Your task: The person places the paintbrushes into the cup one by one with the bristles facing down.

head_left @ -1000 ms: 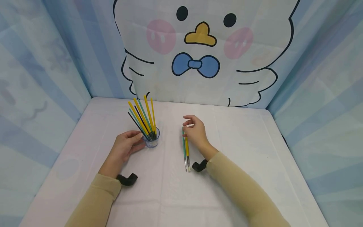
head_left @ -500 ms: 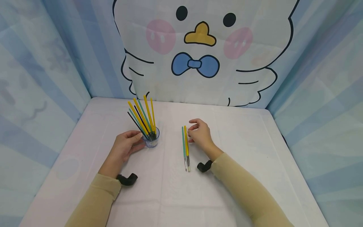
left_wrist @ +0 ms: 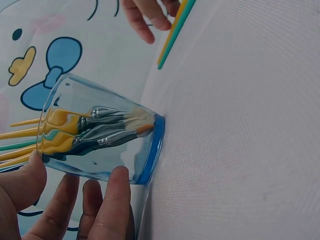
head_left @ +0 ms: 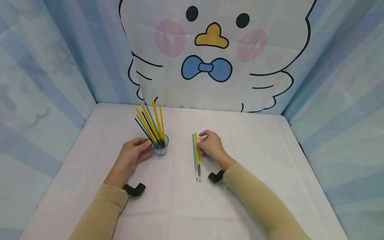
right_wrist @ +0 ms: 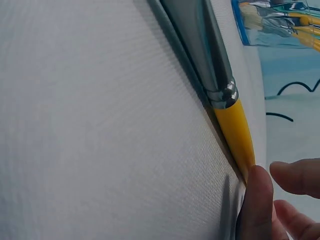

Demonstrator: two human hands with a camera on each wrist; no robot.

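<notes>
A clear cup with a blue base holds several paintbrushes, bristles down, with yellow, teal and dark handles leaning left. My left hand holds the cup's left side, thumb near the rim and fingers along the wall. To the right, a teal-handled paintbrush and a yellow-handled paintbrush lie side by side on the table, bristles toward me. My right hand is beside the yellow one. One fingertip appears to touch its handle; the other fingers stand apart from it.
A pale cloth covers the table. Behind it hangs a curtain printed with a cartoon face and blue bow tie. Blue striped curtains flank the sides. Black wrist mounts sit below both hands.
My right hand has moved right, off the far ends of the two loose paintbrushes, then slightly down beside the yellow handle. My left hand and the cup have stayed put.
</notes>
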